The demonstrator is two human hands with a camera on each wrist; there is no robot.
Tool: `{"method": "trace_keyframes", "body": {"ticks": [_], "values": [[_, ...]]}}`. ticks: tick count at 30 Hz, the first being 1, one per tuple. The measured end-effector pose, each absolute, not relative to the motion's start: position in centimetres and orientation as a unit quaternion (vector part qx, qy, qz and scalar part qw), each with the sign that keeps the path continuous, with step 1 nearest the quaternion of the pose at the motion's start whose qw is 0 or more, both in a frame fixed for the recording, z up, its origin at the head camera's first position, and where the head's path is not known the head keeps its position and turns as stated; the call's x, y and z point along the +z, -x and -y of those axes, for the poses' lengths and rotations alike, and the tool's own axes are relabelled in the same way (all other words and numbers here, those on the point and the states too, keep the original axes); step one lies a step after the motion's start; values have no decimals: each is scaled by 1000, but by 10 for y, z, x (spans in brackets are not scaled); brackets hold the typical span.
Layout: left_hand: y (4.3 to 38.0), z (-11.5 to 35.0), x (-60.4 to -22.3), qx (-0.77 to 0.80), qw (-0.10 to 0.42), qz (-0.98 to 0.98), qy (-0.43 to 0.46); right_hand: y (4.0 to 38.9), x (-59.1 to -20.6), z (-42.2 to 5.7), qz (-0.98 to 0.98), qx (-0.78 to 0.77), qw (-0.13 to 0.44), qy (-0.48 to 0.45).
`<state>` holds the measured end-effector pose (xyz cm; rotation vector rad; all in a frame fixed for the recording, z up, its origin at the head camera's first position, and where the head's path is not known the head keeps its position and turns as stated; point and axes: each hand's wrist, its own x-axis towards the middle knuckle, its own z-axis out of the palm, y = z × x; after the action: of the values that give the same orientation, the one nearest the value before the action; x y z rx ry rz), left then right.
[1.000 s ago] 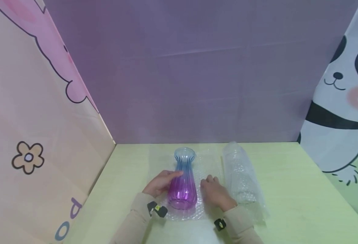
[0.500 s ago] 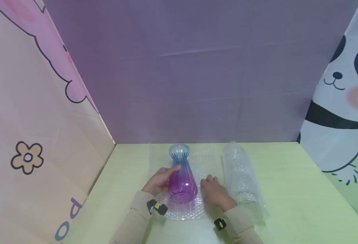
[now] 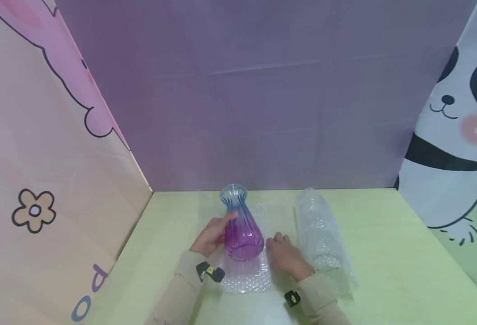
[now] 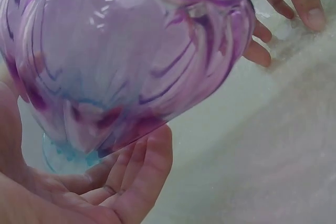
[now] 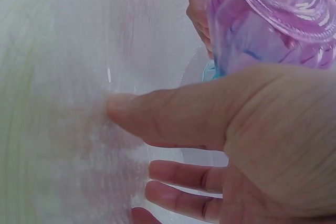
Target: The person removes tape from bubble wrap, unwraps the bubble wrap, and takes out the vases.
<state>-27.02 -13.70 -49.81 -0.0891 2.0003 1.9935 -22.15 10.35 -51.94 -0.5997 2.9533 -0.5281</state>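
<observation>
A ribbed glass vase (image 3: 244, 232), purple at the base and blue at the flared mouth, leans with its mouth toward the back left. My left hand (image 3: 213, 232) grips it on its left side; the left wrist view shows the fingers (image 4: 152, 166) curled around the narrower part. Beneath lies a sheet of bubble wrap (image 3: 246, 282), flat on the table. My right hand (image 3: 284, 255) rests on this sheet, right of the vase, its thumb (image 5: 173, 114) and fingertips touching the plastic. In the right wrist view the vase base (image 5: 294, 19) is near that hand.
Right of my right hand lies another vase-shaped clear glass piece (image 3: 321, 239) wrapped in bubble wrap. The pale yellow table (image 3: 388, 262) ends at a purple backdrop (image 3: 262, 99). Printed side panels, one with a panda (image 3: 441, 194), stand at both sides.
My left hand has raised the vase slightly and tilted it, its mouth swinging toward the back left and its base shifting away from me. My right hand has stayed in place.
</observation>
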Motion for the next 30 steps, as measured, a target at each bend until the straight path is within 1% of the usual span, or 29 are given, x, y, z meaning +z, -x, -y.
{"method": "trace_keyframes", "body": {"ticks": [13,30], "values": [[274,131,-487,730,134,-666,74,220,-517,-103,-965,-172,43,194],[276,130,-476,789,120,-599,64,220,-513,-101,-965,-173,53,190]]}}
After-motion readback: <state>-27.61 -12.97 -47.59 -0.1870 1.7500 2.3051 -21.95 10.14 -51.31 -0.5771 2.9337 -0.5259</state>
